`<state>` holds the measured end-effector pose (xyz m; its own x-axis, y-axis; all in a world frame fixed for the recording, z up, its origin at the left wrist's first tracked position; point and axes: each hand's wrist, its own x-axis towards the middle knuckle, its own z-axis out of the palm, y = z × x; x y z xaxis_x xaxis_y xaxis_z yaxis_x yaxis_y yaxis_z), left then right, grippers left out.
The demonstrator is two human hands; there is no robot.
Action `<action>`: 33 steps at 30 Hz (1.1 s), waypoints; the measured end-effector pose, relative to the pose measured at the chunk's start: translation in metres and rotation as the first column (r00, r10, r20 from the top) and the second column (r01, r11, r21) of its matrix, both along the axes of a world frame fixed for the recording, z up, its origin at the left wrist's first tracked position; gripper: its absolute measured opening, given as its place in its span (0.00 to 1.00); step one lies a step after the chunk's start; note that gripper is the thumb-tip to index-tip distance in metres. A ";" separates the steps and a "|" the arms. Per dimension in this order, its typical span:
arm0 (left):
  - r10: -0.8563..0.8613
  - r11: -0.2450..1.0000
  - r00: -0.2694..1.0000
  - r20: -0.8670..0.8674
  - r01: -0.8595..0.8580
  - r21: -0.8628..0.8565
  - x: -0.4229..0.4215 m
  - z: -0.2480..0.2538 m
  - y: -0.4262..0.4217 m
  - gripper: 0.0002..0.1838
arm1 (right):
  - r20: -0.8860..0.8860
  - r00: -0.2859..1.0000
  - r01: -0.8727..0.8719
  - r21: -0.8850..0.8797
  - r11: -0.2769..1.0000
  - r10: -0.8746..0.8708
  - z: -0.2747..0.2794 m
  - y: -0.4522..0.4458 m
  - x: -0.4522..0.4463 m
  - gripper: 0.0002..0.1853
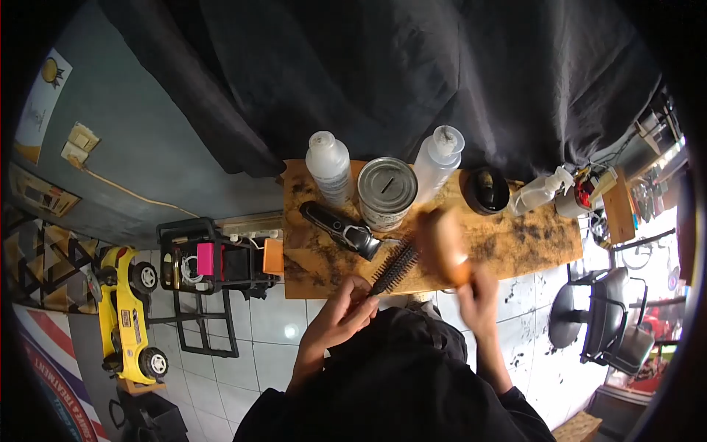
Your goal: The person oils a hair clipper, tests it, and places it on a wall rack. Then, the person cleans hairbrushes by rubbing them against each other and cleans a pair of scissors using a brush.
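Note:
My left hand [347, 309] is closed round the handle end of a black bristled hairbrush [395, 268], which slants up and right over the wooden table. In my right hand [480, 300] is a brown, rounded brush [442, 247], smeared by motion, so its bristles cannot be made out. The two brushes are close together; I cannot tell whether they touch. A black hair clipper [340, 230] lies on the table just beyond the hairbrush. Behind it stands a metal can [387, 193] with a slot in its lid.
The wooden table [526, 243] carries dark hair-like bits. At its back are a white bottle [329, 168], a clear bottle [440, 163], a black bowl [484, 191] and a spray bottle [541, 190]. A black cart [199, 254] is left; a barber chair [600, 317] is right.

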<state>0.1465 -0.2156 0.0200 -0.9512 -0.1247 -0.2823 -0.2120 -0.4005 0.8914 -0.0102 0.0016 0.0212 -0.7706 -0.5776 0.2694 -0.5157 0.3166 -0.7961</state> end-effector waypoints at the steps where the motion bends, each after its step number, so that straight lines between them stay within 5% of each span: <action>1: -0.029 0.991 0.999 -0.034 0.024 -0.135 -0.002 0.000 -0.005 0.09 | -0.021 0.992 -0.127 -0.010 0.992 0.127 0.007 -0.008 0.013 0.19; 2: -0.061 0.963 0.996 -0.067 0.041 -0.267 -0.002 -0.001 -0.008 0.09 | -0.044 0.967 -0.253 -0.018 0.967 0.253 0.014 -0.019 0.027 0.22; 3: -0.084 0.815 0.869 -0.487 -0.221 -0.535 -0.012 -0.010 -0.012 0.08 | -0.052 0.946 -0.317 0.060 0.947 0.320 0.010 -0.024 0.038 0.28; 4: -0.027 0.821 0.950 -0.311 -0.156 -0.549 -0.005 -0.012 -0.011 0.07 | -0.081 0.943 -0.314 0.110 0.943 0.323 0.012 -0.030 0.047 0.26; 6: 0.009 0.998 1.000 -0.002 -0.009 0.059 0.009 0.005 -0.021 0.06 | -0.035 0.994 -0.105 0.047 0.993 0.107 -0.005 -0.026 0.047 0.25; 10: -0.007 0.993 0.993 -0.119 -0.007 -0.114 0.025 -0.016 -0.034 0.05 | -0.006 0.912 0.411 -0.032 0.911 -0.411 -0.006 -0.022 0.038 0.20; 12: -0.054 0.989 0.996 -0.076 0.043 -0.145 0.034 -0.012 -0.043 0.05 | 0.264 0.859 0.472 -0.074 0.878 -0.439 0.003 -0.025 0.040 0.16; 14: -0.036 0.991 0.996 0.080 0.046 -0.129 0.039 -0.008 -0.047 0.05 | 0.158 0.926 0.361 -0.098 0.927 -0.344 -0.008 -0.028 0.053 0.18; 16: -0.011 0.975 0.997 0.071 0.026 -0.220 0.043 -0.012 -0.050 0.04 | 0.065 0.996 0.059 -0.032 0.998 -0.057 -0.001 -0.039 0.072 0.21; 18: 0.034 0.912 0.991 -0.126 -0.082 -0.402 0.048 -0.025 -0.052 0.04 | -0.088 0.967 -0.242 -0.052 0.969 0.237 -0.009 -0.057 0.085 0.25; 19: 0.028 0.730 0.919 -0.392 -0.287 -0.620 0.049 -0.024 -0.051 0.07 | -0.102 0.961 -0.257 0.021 0.966 0.258 -0.003 -0.064 0.092 0.26; 20: 0.031 0.728 0.917 -0.397 -0.293 -0.620 0.052 -0.020 -0.052 0.07 | -0.113 0.954 -0.269 0.092 0.959 0.279 0.002 -0.068 0.096 0.27; 22: 0.031 0.960 0.998 0.056 -0.014 -0.279 0.058 0.005 -0.055 0.08 | -0.067 0.982 -0.173 0.030 0.985 0.174 -0.002 -0.065 0.083 0.23; 26: 0.061 0.942 0.998 -0.031 -0.068 -0.330 0.065 0.000 -0.055 0.10 | -0.194 0.951 0.233 -0.058 0.971 -0.240 0.007 -0.061 0.054 0.21; 28: 0.070 0.946 0.998 -0.007 -0.068 -0.317 0.069 0.002 -0.055 0.09 | 0.049 0.911 0.411 -0.025 0.911 -0.410 0.011 -0.055 0.045 0.20; 30: 0.078 0.948 0.997 0.020 -0.068 -0.310 0.069 0.003 -0.053 0.08 | 0.060 0.921 0.390 -0.107 0.915 -0.385 0.013 -0.059 0.051 0.18; 33: 0.193 0.925 0.981 -0.012 -0.186 -0.331 0.065 -0.004 -0.050 0.06 | -0.160 0.979 -0.138 -0.087 0.987 0.123 0.007 -0.065 0.073 0.23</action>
